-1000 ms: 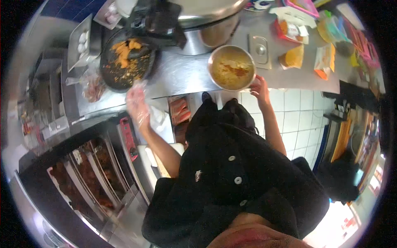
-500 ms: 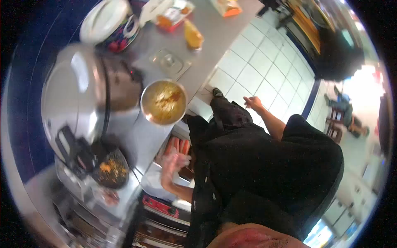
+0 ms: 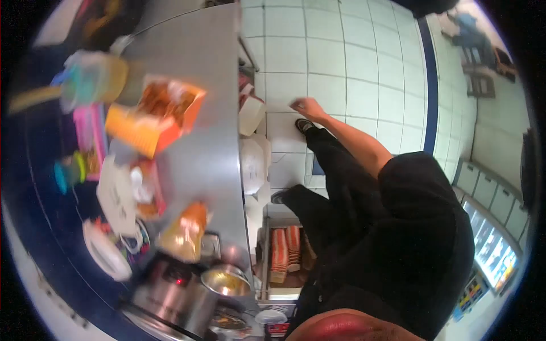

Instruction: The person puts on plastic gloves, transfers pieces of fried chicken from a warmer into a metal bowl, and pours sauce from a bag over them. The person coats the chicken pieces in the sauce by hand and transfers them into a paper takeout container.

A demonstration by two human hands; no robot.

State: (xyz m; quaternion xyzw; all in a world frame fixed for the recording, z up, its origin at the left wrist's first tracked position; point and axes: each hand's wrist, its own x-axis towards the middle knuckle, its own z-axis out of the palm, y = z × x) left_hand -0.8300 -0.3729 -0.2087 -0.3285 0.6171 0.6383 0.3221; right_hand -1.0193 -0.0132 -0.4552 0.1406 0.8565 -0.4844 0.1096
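My right hand (image 3: 308, 108), bare and empty, hangs over the tiled floor beside the steel counter (image 3: 210, 148), its fingers loosely bent and slightly apart. It touches nothing. My left hand is out of view. Across the counter from my right hand stands an open orange-and-white box (image 3: 165, 113) with reddish-brown food in it. Nearer my body are a bag with yellow and orange contents (image 3: 187, 233) and a steel bowl (image 3: 226, 282) holding yellowish food. A large steel cooker (image 3: 173, 295) with a red light is beside the bowl.
Plastic containers (image 3: 94, 79), a pink tray (image 3: 89, 136) and a white-lidded tub (image 3: 107, 250) line the counter's wall side. Stacks of red-and-white boxes (image 3: 280, 256) sit low beside my legs. A seated person (image 3: 472, 37) is farther off, with a wooden stool (image 3: 480, 85) nearby.
My view and body have turned right along the counter. The bowl and cooker now appear lower in view, and the orange box appears closer. My gloved left hand has gone out of view.
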